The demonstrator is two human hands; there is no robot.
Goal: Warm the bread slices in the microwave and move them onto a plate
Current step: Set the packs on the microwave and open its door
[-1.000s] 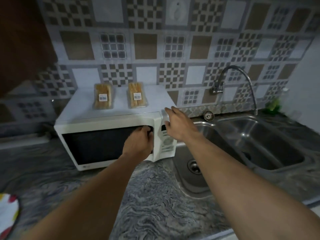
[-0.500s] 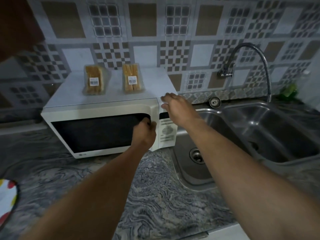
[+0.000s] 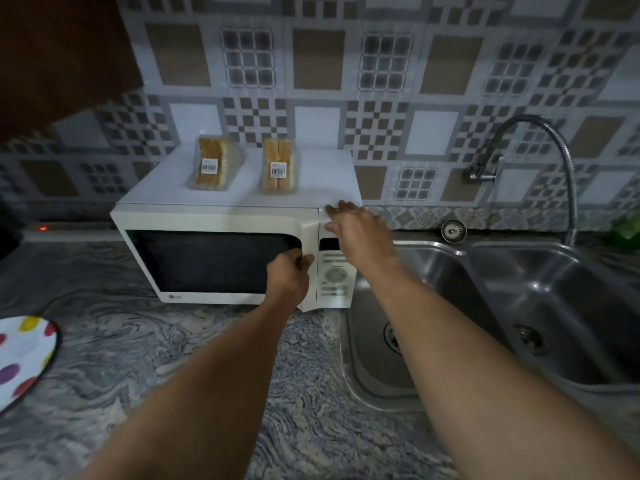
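A white microwave [image 3: 214, 220] stands on the marbled counter with its dark door closed. Two clear packs of bread slices lie on its top: the left pack [image 3: 213, 164] and the right pack [image 3: 278, 167], each with a barcode label. My left hand [image 3: 289, 273] curls its fingers round the right edge of the door, at the handle recess. My right hand [image 3: 356, 225] lies flat with straight fingers on the microwave's top right front corner, above the control panel [image 3: 334, 275]. A white plate with coloured dots [image 3: 24, 355] sits at the left edge.
A steel double sink [image 3: 519, 306] lies right of the microwave, with a curved hose tap [image 3: 540, 133] above it. A patterned tile wall stands behind. A dark cabinet [image 3: 52, 53] hangs at the upper left. Something green [image 3: 628, 226] sits at the far right.
The view has shifted, so the microwave sits further right and higher in frame. My hands keep their hold at the door edge and top corner. The door stays closed.
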